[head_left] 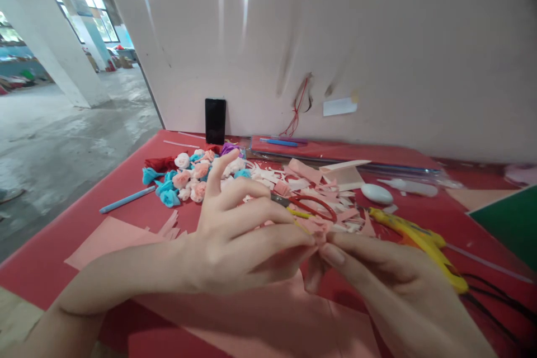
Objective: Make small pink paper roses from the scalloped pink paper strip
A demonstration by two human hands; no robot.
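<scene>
My left hand (245, 240) and my right hand (386, 274) meet in front of me, fingertips pinched together. Between them is a small piece of pink paper (320, 238), mostly covered by the fingers. The left index finger and thumb press on it while another finger sticks up. Below my hands lie large pink paper sheets (272, 324). Just behind my fingers, red-handled scissors (319, 205) rest among pink and white paper scraps (302, 179). Past my left hand is a cluster of pink, white and blue paper flowers (197, 176).
A yellow glue gun (423, 243) with a black cord lies at the right, near a white oval object (376, 194) and a clear bottle (413, 186). A blue pen (128, 199) lies left. A phone (215, 121) leans on the white board (251, 56) behind the red table.
</scene>
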